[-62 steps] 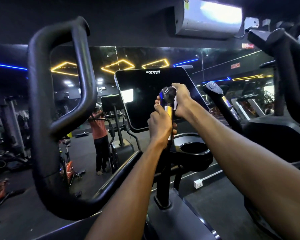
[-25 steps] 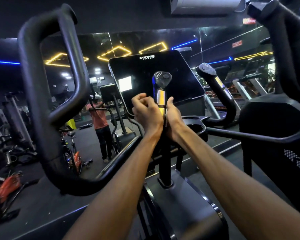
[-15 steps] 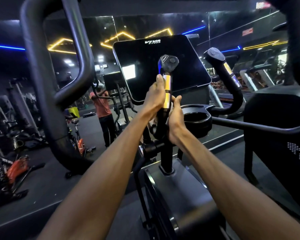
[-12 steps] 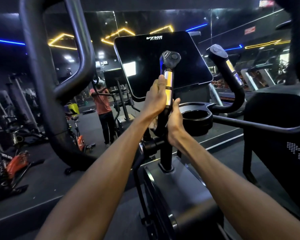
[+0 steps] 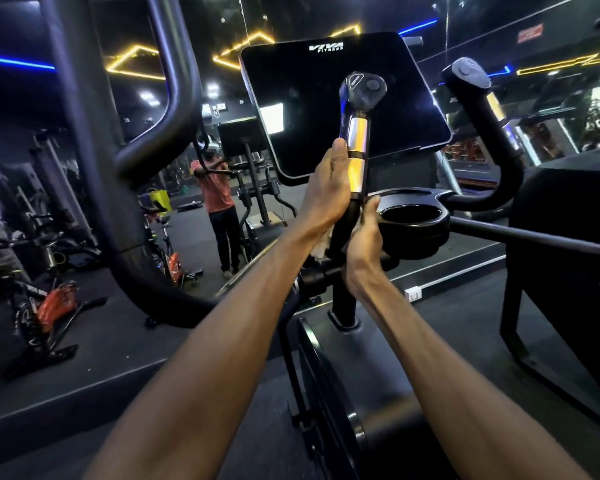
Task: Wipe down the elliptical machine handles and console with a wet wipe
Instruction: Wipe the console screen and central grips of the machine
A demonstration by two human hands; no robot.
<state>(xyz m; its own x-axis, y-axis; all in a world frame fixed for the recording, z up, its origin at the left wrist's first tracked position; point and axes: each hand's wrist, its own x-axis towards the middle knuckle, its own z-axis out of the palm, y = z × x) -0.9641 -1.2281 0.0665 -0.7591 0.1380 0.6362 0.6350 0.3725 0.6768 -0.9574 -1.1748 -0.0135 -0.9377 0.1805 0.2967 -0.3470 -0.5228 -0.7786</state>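
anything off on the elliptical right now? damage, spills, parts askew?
Nothing stands out. The console sits intact and dark, the cup holder looks dry, and both hands hold the inner handle with the wipe wrapped low.

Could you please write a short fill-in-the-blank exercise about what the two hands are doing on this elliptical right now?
1. Both hands hold the upright inner handle, and the higher one is the ____ hand.
2. The right hand presses a white ____ against the handle's black lower part.
3. The brand word at the top of the console reads ____.
4. The round cup holder sits to the ____ of the right hand.

Missing words: left; wipe; VIVA; right
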